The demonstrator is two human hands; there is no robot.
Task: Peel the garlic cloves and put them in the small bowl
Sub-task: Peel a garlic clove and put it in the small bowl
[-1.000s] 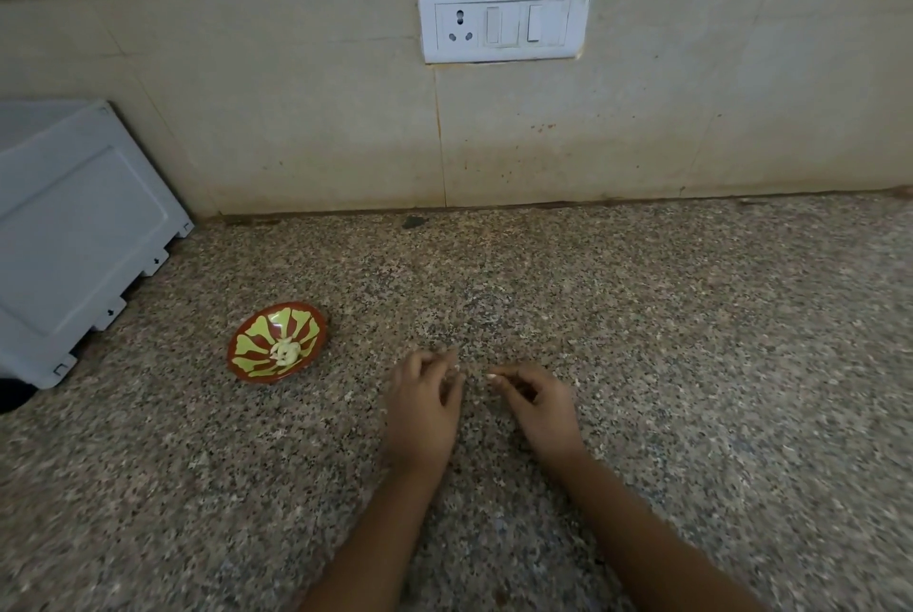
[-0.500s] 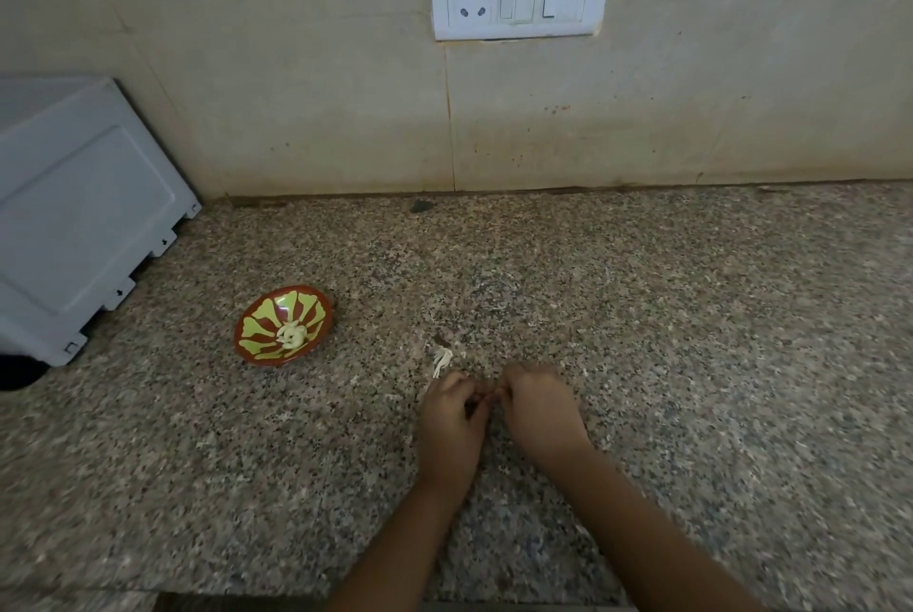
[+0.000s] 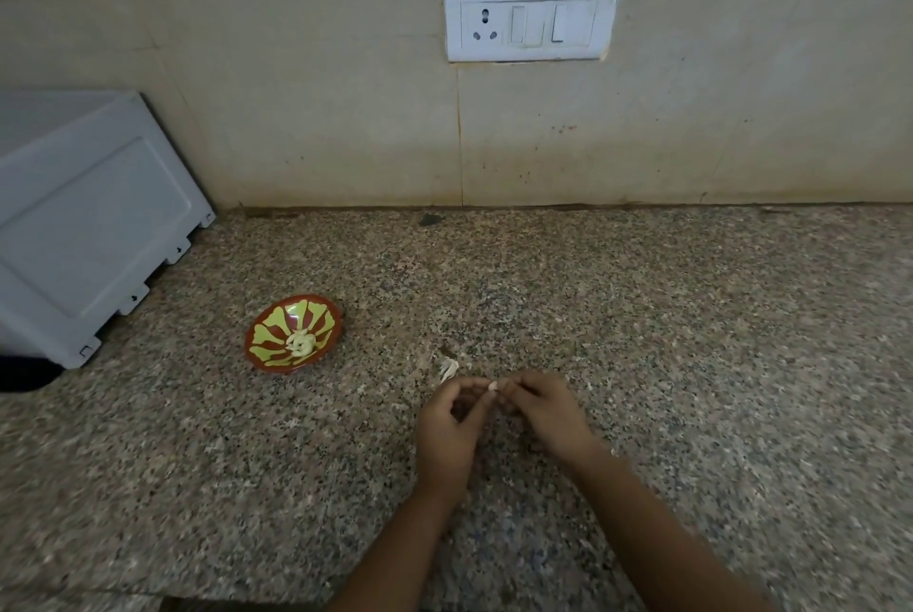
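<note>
slipping is the main risk: the garlic clove is small and pale, held only at the tips of both hands just above the counter. a hard tug on the skin could pop it loose onto the speckled stone, where it would be hard to spot.

second risk: nails digging too deep could split the clove instead of lifting the skin.

third risk: loose skin may cling to the tips and ride along into the small bowl. the bowl sits well apart to the left and already holds a few pale peeled cloves. a careless carry across that gap could drop the clove short. one scrap of peel lies on the counter just beyond the left hand.

pose, left hand: back of hand up, fingers curled, thumb and forefinger pinching the clove's left side.

pose, right hand: mirrors it, fingers curled, tips closed on the clove's right end. whether they grip skin or flesh is too small to tell. both forearms converge from the lower edge of the view.

how much skin is left on the clove cannot be told. judged step: peeling in hand, transfer to the bowl not yet done.
</note>
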